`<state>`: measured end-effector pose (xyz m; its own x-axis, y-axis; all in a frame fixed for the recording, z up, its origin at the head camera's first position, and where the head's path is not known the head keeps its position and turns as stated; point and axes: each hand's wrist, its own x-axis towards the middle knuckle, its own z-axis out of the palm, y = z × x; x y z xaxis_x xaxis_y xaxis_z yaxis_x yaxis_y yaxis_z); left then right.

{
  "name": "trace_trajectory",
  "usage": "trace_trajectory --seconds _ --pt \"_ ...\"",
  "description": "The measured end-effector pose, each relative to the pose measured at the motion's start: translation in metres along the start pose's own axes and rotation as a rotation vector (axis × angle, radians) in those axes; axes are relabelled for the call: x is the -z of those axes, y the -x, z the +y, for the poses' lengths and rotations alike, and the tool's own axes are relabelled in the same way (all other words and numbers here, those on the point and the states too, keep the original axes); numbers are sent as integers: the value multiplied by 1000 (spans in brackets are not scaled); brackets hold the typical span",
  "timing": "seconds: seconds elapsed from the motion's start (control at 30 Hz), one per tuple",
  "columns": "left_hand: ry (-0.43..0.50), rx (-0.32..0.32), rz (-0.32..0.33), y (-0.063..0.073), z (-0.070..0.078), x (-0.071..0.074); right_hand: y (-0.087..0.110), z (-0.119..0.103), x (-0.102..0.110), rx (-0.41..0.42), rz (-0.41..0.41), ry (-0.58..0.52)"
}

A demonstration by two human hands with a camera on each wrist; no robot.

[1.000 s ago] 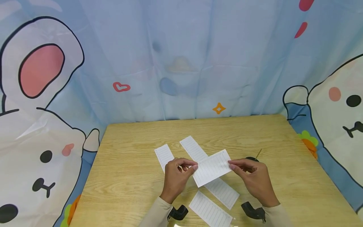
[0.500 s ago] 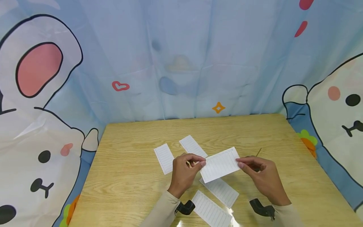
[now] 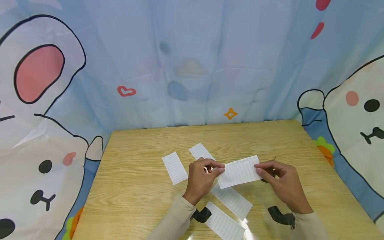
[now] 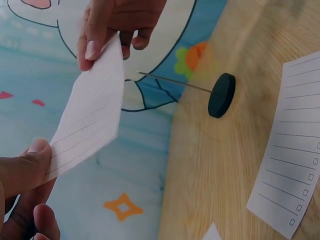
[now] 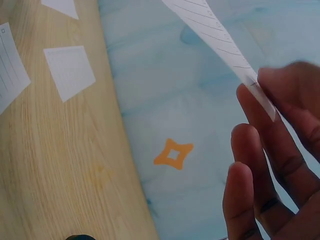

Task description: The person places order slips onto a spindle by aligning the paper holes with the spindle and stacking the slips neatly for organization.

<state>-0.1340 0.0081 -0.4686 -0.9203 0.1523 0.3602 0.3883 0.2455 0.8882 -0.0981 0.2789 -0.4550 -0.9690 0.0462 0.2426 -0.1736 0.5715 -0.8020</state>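
A white lined paper slip (image 3: pixel 240 171) with a row of small checkboxes is held up above the table between both hands. My left hand (image 3: pixel 202 178) pinches its left end between thumb and fingers. The right hand (image 3: pixel 283 181) pinches the other end the same way. In the left wrist view the slip (image 4: pixel 92 107) bends slightly between the two grips. Behind the right hand stands a paper spike, with a thin upright needle (image 4: pixel 175 84) on a round dark base (image 4: pixel 222 96); the head view shows little of it past the fingers.
Several more lined slips lie on the wooden table (image 3: pixel 135 193): one at the left (image 3: pixel 175 168), one partly behind the left hand (image 3: pixel 201 151), and others nearer the front (image 3: pixel 232 201) (image 3: pixel 225 221). A printed curtain (image 3: pixel 192 66) hangs along the far edge.
Both hands have carried the held slip to the right and slightly up, closer to the spike. The slip has turned a little toward level. The slips on the table have stayed put.
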Motion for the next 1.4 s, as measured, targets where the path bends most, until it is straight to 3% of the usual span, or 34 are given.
trace_trajectory --seconds 0.23,0.57,0.83,1.4 --pt "-25 -6 -13 -5 -3 -12 -4 5 4 -27 44 7" --pt "-37 -8 -33 -13 -2 -27 -10 13 16 -45 22 17" --pt "-18 10 -54 -17 -4 -32 -11 18 25 -41 -4 30" --pt "22 14 -107 -27 -1 -43 -24 27 37 -86 33 8"
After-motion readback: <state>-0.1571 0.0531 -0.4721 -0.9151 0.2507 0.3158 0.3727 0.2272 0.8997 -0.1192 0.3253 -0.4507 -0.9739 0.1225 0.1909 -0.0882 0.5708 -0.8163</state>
